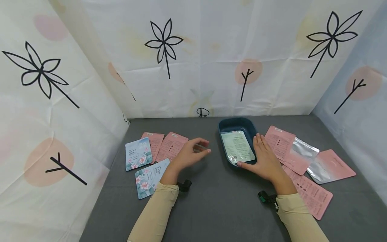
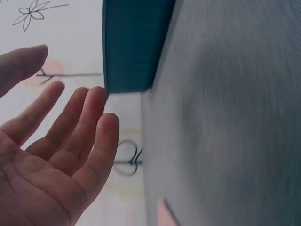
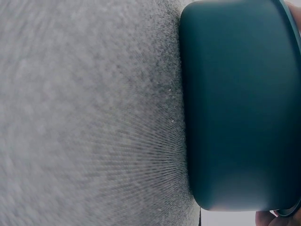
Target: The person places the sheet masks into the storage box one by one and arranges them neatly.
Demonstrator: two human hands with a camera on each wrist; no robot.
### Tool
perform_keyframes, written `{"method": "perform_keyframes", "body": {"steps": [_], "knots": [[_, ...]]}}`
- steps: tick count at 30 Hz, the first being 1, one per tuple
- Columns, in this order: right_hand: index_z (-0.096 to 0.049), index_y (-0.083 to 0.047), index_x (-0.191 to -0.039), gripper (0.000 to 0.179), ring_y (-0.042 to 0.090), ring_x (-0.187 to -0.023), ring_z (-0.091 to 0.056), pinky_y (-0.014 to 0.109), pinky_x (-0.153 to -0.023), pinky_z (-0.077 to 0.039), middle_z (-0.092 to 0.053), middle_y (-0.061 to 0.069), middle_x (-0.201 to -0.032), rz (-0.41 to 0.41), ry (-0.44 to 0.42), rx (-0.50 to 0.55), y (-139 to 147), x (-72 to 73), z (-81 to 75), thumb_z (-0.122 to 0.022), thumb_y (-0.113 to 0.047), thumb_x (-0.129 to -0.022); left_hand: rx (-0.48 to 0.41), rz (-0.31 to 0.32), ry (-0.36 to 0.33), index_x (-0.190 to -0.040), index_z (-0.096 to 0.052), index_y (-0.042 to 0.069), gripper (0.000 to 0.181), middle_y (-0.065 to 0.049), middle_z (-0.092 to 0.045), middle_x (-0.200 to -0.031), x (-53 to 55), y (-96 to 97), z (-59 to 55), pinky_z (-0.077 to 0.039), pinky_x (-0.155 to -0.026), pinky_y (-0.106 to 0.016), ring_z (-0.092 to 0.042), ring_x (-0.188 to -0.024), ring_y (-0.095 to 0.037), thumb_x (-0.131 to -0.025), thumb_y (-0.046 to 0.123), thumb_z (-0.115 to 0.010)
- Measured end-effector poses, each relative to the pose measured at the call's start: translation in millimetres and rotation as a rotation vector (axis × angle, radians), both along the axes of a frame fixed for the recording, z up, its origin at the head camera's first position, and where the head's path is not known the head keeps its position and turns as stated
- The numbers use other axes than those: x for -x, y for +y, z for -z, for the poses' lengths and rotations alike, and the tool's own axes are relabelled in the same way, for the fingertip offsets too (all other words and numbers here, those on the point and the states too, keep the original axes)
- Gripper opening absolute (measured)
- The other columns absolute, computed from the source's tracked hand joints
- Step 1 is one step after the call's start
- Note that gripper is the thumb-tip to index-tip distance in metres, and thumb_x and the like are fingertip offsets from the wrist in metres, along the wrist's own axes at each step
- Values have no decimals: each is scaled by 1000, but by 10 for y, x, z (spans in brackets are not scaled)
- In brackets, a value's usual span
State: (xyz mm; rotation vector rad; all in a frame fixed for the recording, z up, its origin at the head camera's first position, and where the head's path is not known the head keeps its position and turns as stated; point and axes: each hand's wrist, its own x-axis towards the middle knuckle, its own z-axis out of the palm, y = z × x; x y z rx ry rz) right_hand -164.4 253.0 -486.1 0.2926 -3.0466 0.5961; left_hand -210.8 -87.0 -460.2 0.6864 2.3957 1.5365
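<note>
A dark teal plastic basin (image 1: 222,144) stands on the grey table, with a pale green printed packet (image 1: 238,146) lying inside it. My right hand (image 1: 266,163) rests at the basin's near right corner. Its fingers lie straight along the right rim and the thumb reaches over the near edge. In the right wrist view, the basin's outer wall (image 3: 240,108) fills the right side, with fingertips (image 3: 265,218) at its rim. My left hand (image 1: 189,153) hovers left of the basin, holding nothing, fingers loosely bent. The left wrist view shows its palm (image 2: 42,183) facing the camera.
Left of the basin lie two blue floral packets (image 1: 138,154) and two pink packets (image 1: 172,145). Several pink and silver packets (image 1: 331,164) overlap one another on the right. White patterned cloth (image 1: 211,50) walls in the back and sides of the grey table (image 1: 223,208).
</note>
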Motion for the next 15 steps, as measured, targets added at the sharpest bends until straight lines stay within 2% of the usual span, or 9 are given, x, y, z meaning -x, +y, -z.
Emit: {"method": "perform_keyframes", "body": {"steps": [7,11,15], "knots": [[-9,8,-167,134,43,-166,-3,61,-132,-11,-1,25,-178,-7,2,8,-3,-21,-2,-69,-79,-85,100,-25,41,-137,-67,16,38,-14,-66,-142,-34,-411,-8,-54,-108,-49,-67,-123,-27,-103,31,-73],[-9,8,-167,134,42,-166,-3,61,-131,-12,-2,25,-178,-1,7,0,-4,-22,-24,-68,-80,-85,121,-54,25,-140,-65,11,42,-17,-63,-144,-50,-616,-28,-51,-111,-54,-63,-129,-35,-103,27,-73],[-8,8,-167,134,43,-166,-5,61,-131,-12,-2,25,-177,-3,6,-13,-13,-19,-41,-67,-81,-85,136,-75,11,-142,-63,8,44,-20,-62,-145,-113,-815,-47,-49,-112,-58,-61,-132,-38,-103,27,-71]]}}
